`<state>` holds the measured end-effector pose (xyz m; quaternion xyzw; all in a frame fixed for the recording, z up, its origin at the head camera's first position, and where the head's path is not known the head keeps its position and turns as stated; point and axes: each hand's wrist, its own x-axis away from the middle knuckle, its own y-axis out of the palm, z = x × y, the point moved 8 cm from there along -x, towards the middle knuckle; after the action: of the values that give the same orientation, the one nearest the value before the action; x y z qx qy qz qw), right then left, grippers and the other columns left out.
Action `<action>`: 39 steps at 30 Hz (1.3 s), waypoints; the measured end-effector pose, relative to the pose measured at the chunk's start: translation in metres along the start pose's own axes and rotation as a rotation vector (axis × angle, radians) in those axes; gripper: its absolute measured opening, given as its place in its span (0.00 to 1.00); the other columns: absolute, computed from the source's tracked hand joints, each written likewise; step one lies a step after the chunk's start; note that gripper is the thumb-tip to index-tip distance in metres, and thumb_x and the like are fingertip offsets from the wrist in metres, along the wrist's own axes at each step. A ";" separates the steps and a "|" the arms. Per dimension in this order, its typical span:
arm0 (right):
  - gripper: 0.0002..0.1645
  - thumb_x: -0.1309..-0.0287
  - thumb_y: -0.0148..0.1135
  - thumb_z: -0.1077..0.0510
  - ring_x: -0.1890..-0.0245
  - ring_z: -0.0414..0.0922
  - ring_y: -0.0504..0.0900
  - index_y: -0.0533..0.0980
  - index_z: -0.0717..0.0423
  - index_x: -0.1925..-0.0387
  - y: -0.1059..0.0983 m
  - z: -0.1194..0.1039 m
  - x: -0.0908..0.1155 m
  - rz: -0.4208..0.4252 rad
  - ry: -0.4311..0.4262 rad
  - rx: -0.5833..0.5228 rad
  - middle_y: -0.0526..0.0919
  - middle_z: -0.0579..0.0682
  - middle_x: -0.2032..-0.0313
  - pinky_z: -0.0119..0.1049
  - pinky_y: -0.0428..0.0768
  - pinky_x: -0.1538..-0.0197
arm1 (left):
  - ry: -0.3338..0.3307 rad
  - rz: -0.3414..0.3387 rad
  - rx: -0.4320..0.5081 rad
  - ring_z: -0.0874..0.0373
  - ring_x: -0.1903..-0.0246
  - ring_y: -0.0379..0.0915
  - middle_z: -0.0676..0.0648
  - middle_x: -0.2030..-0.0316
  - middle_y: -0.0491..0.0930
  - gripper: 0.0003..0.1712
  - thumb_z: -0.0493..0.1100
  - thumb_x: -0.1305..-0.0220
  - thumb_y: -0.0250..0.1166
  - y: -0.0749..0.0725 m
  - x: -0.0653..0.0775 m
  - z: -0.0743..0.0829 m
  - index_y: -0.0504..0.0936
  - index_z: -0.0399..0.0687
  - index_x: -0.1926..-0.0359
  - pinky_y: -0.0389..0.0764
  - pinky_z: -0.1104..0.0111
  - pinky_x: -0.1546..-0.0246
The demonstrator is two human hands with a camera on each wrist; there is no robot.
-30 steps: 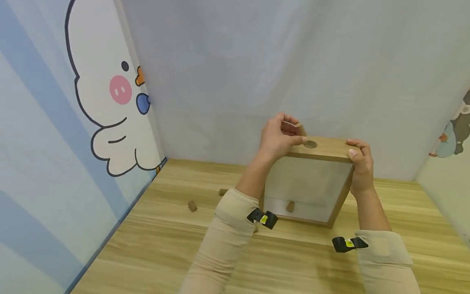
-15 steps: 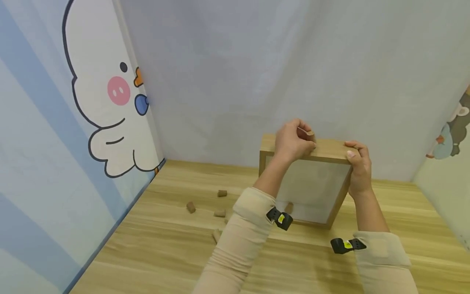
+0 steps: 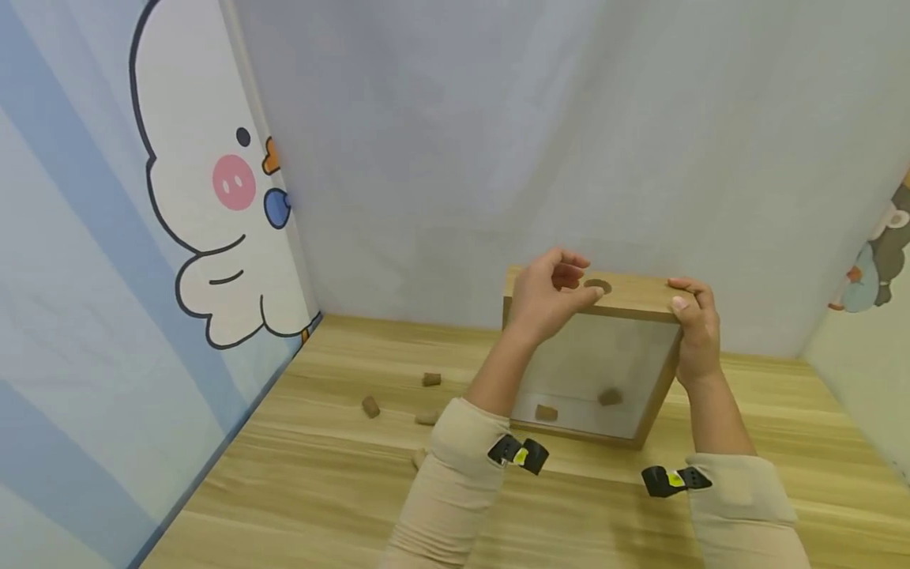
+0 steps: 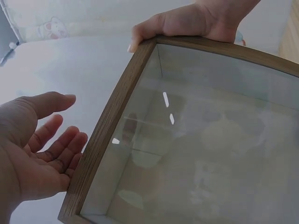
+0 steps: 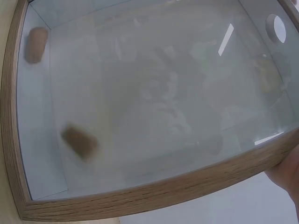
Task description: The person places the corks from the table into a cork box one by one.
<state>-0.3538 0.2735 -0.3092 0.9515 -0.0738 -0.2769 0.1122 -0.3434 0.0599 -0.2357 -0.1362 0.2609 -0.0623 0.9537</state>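
Note:
A shallow wooden box frame [image 3: 643, 304] with a clear front stands upright on the table, a round hole [image 3: 598, 286] in its top edge. My left hand [image 3: 543, 296] is beside that hole with fingers loosely spread; the left wrist view shows nothing between thumb and fingers [image 4: 70, 142]. My right hand [image 3: 699, 336] grips the top right corner of the box, thumb in front and fingers over the top. Inside, one cork [image 3: 547, 412] lies on the bottom. Another cork [image 3: 610, 397] is blurred, a little above the bottom at right; the right wrist view also shows this blurred cork [image 5: 80, 142].
On the wood-grain table [image 3: 298, 490], left of the box, lie several more corks, among them one cork [image 3: 370, 407] farthest left and another cork [image 3: 431, 379] farther back. My left forearm partly covers others. A pale curtain [image 3: 412, 158] hangs behind the table.
My left hand brought a cork to the hole, let it go and drew back left. A second cork now shows inside the box. My right hand stays on the corner.

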 end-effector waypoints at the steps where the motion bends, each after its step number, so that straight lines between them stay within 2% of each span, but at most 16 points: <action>1: 0.14 0.42 0.47 0.55 0.62 0.47 0.67 0.73 0.48 0.55 0.000 0.000 0.000 -0.001 0.005 0.001 0.66 0.53 0.54 0.36 0.68 0.64 | 0.035 0.000 0.018 0.59 0.63 0.73 0.43 0.61 0.78 0.16 0.38 0.48 0.71 -0.003 0.005 0.001 0.78 0.43 0.58 0.74 0.74 0.62; 3: 0.14 0.42 0.48 0.56 0.62 0.47 0.67 0.73 0.48 0.55 0.000 -0.002 0.000 0.001 0.009 0.008 0.66 0.53 0.54 0.36 0.68 0.65 | 0.092 -0.001 0.037 0.60 0.64 0.74 0.44 0.62 0.78 0.16 0.37 0.47 0.70 -0.010 0.016 0.003 0.78 0.40 0.57 0.75 0.73 0.61; 6: 0.13 0.43 0.48 0.56 0.63 0.47 0.67 0.74 0.48 0.56 0.000 -0.003 0.000 0.007 0.020 0.004 0.66 0.53 0.55 0.35 0.68 0.66 | 0.128 -0.004 0.026 0.60 0.64 0.75 0.45 0.63 0.78 0.17 0.38 0.47 0.70 -0.018 0.032 0.001 0.78 0.39 0.56 0.75 0.70 0.60; 10: 0.13 0.44 0.49 0.56 0.62 0.47 0.66 0.74 0.48 0.57 0.002 -0.003 0.000 0.008 0.029 -0.010 0.66 0.53 0.55 0.36 0.67 0.65 | 0.097 -0.029 -0.018 0.59 0.62 0.74 0.50 0.62 0.78 0.17 0.40 0.46 0.70 -0.028 0.050 -0.012 0.78 0.44 0.56 0.74 0.70 0.60; 14: 0.12 0.44 0.49 0.56 0.61 0.47 0.66 0.74 0.48 0.58 0.003 -0.002 -0.001 0.009 0.027 -0.017 0.66 0.53 0.55 0.37 0.66 0.64 | 0.082 -0.084 -0.048 0.57 0.61 0.74 0.50 0.60 0.78 0.17 0.39 0.46 0.70 -0.033 0.064 -0.027 0.78 0.44 0.55 0.74 0.69 0.62; 19: 0.12 0.44 0.49 0.56 0.61 0.48 0.66 0.74 0.49 0.58 0.003 -0.003 -0.002 0.012 0.011 -0.030 0.66 0.53 0.55 0.38 0.65 0.63 | 0.080 -0.214 -0.098 0.54 0.59 0.74 0.46 0.58 0.77 0.20 0.40 0.47 0.71 -0.033 0.077 -0.049 0.78 0.42 0.53 0.76 0.62 0.59; 22: 0.12 0.44 0.50 0.56 0.61 0.48 0.66 0.74 0.49 0.58 0.002 -0.003 -0.001 0.014 0.018 -0.032 0.66 0.53 0.55 0.37 0.65 0.63 | 0.037 -0.287 -0.121 0.53 0.58 0.73 0.48 0.57 0.77 0.21 0.41 0.48 0.72 -0.033 0.086 -0.067 0.78 0.43 0.52 0.75 0.60 0.57; 25: 0.13 0.44 0.50 0.56 0.62 0.47 0.66 0.74 0.48 0.58 0.001 -0.002 0.000 0.017 0.022 -0.029 0.66 0.53 0.55 0.37 0.66 0.64 | -0.013 -0.332 -0.122 0.50 0.57 0.73 0.50 0.57 0.77 0.21 0.42 0.48 0.72 -0.035 0.095 -0.085 0.78 0.45 0.52 0.74 0.59 0.57; 30: 0.12 0.44 0.50 0.56 0.62 0.47 0.67 0.74 0.48 0.58 0.002 -0.001 0.000 0.011 0.022 -0.036 0.66 0.53 0.56 0.36 0.67 0.65 | -0.051 -0.368 -0.097 0.47 0.56 0.72 0.45 0.55 0.77 0.23 0.41 0.49 0.72 -0.043 0.107 -0.111 0.78 0.42 0.52 0.73 0.53 0.55; 37: 0.12 0.44 0.49 0.56 0.62 0.47 0.67 0.74 0.47 0.58 0.001 -0.001 0.000 0.017 0.026 -0.028 0.66 0.53 0.56 0.35 0.68 0.65 | -0.092 -0.380 -0.112 0.52 0.56 0.72 0.49 0.55 0.77 0.22 0.42 0.47 0.71 -0.060 0.118 -0.138 0.78 0.42 0.50 0.73 0.58 0.56; 39: 0.12 0.44 0.49 0.56 0.62 0.47 0.66 0.73 0.48 0.58 0.001 -0.001 0.000 0.014 0.029 -0.026 0.66 0.53 0.55 0.36 0.67 0.65 | -0.104 -0.383 -0.108 0.52 0.56 0.72 0.48 0.54 0.77 0.23 0.41 0.47 0.71 -0.066 0.120 -0.146 0.77 0.41 0.50 0.74 0.56 0.56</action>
<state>-0.3533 0.2725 -0.3077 0.9533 -0.0751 -0.2632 0.1277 -0.3185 -0.0588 -0.3948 -0.2372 0.1837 -0.2216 0.9278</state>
